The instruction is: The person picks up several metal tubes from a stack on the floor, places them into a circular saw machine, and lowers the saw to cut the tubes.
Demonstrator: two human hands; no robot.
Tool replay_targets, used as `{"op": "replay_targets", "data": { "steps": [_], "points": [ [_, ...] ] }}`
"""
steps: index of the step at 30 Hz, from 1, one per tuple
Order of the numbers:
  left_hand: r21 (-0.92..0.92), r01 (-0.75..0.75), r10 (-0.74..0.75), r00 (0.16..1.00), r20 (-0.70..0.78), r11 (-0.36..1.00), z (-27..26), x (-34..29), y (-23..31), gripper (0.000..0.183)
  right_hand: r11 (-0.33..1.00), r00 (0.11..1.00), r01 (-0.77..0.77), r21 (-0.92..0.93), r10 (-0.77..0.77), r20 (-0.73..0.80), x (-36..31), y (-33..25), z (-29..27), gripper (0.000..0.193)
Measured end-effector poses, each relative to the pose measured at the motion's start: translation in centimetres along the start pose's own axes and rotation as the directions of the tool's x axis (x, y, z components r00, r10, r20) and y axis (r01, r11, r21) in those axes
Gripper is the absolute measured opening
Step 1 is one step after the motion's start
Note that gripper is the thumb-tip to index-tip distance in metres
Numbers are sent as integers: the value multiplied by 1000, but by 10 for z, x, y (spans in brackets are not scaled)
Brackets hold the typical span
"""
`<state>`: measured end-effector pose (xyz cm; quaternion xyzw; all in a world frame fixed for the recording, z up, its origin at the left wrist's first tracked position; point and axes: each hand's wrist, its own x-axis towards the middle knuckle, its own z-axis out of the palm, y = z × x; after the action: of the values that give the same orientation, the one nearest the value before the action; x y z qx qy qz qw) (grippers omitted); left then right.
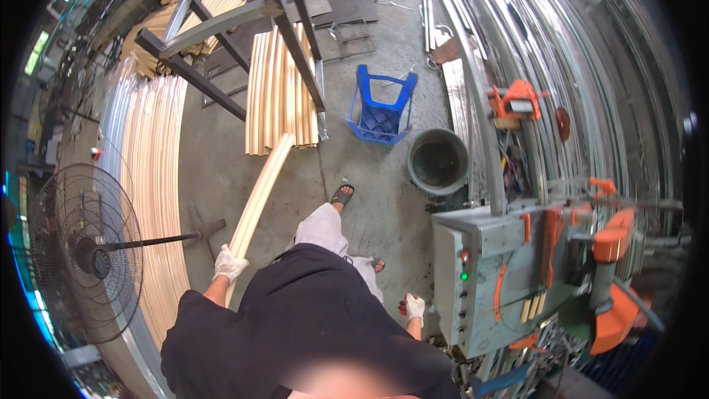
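Observation:
My left hand [230,264], in a pale glove, is closed around a few long wood-coloured profile strips [258,196]. They slant away from my left side, their far ends over the near end of a stack of similar profiles [277,96]; whether they touch it I cannot tell. My right hand [413,307], also gloved, hangs low at my right side. Its fingers are loosely curled and I see nothing in them. Nearest to it stands a grey cutting machine [473,288] with orange parts and a lit green button. Short wood-coloured pieces [533,307] lie on the machine.
A standing fan [88,255] is at the left, beside a long bundle of profiles [151,177]. Ahead are a metal frame rack [221,26], a blue plastic stool [380,107] and a dark bucket [438,162]. Long metal bars [561,44] fill the right side.

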<state>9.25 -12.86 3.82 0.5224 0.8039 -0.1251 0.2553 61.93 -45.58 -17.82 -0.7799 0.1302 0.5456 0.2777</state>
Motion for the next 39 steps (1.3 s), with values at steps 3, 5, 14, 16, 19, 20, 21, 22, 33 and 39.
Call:
{"op": "replay_targets", "data": {
  "steps": [3, 5, 14, 16, 19, 20, 21, 22, 33, 39],
  "points": [
    [-181, 41, -52, 997, -60, 983, 17, 68, 26, 86, 989, 1000, 17, -150, -20, -20, -11, -55, 25, 35],
    [-277, -36, -37, 966, -256, 960, 31, 134, 63, 85, 972, 999, -2, -237, -7, -37, -21, -93, 44, 34],
    [-446, 5, -130, 960, -249, 895, 38, 463, 332, 63, 925, 996, 45, -378, -72, -58, -55, -241, 117, 30],
    [-451, 34, -184, 938, -293, 892, 30, 494, 382, 61, 914, 992, 23, -405, -72, -107, -59, -252, 117, 28],
    [-482, 61, -213, 940, -267, 874, 17, 519, 436, 61, 926, 988, 4, -377, -61, -139, -57, -257, 113, 28],
    [-463, 69, -198, 951, -236, 884, 18, 530, 445, 68, 901, 984, 2, -434, -79, -159, -54, -257, 111, 26],
    [-468, 71, -201, 951, -235, 881, 21, 544, 448, 68, 899, 984, 5, -438, -83, -159, -50, -255, 108, 26],
    [-469, 112, -246, 941, -233, 876, 23, 557, 452, 73, 868, 982, 18, -496, -108, -154, -44, -253, 105, 25],
    [133, -148, 164, 979, -119, 980, 64, 571, 430, 94, 977, 990, -86, -195, 63, -125, -64, -244, 170, 25],
    [193, -522, 551, 722, -419, 831, 122, 545, 418, 80, 853, 968, 10, -522, -138, -208, -101, -234, 166, 38]
  ]
}}
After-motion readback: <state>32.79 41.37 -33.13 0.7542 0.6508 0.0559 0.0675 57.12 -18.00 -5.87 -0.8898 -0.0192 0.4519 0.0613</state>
